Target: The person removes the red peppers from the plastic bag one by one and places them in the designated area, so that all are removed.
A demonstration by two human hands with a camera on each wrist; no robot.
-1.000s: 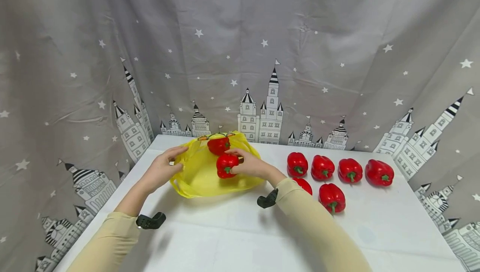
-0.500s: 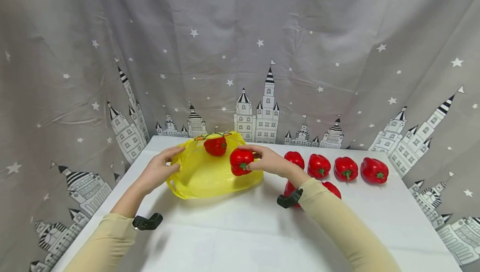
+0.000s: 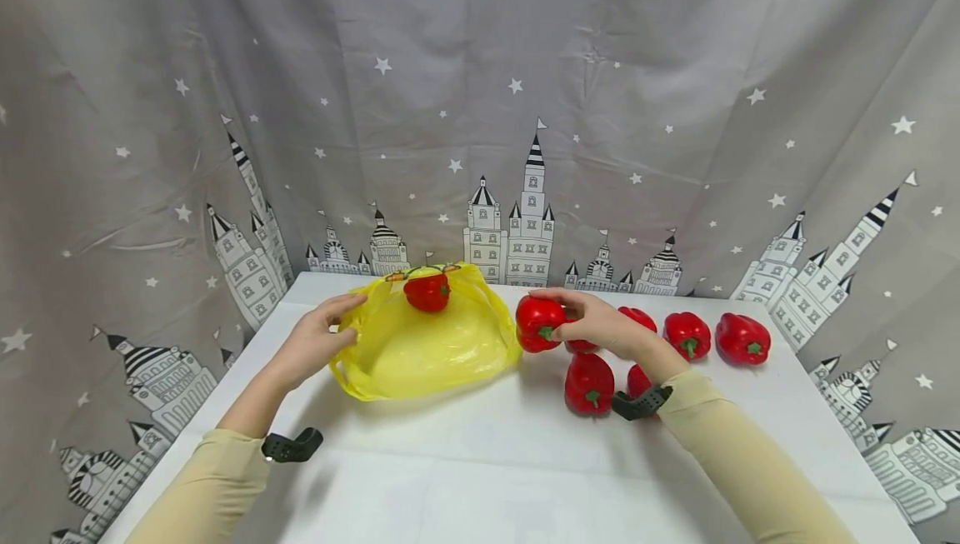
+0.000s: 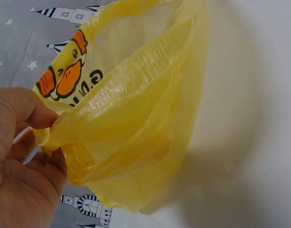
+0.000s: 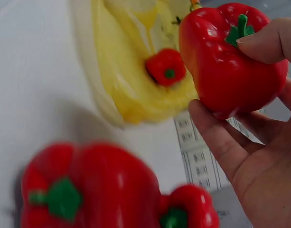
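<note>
Grey fabric curtain (image 3: 480, 69) printed with white stars and castles, hung behind and around white tabletop (image 3: 480, 477).

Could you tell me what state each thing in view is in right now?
Yellow bag: lying on the table, mouth held open.
Left hand: pinches the bag's edge.
Right hand: grips a red pepper.
Held pepper: lifted, outside the bag.
Pepper in bag: resting at the far end.
Loose peppers: resting on the table.

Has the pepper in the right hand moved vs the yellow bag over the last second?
Yes. The right hand has carried the red pepper rightward, from over the yellow bag to just past its right edge, toward the peppers on the table.
</note>
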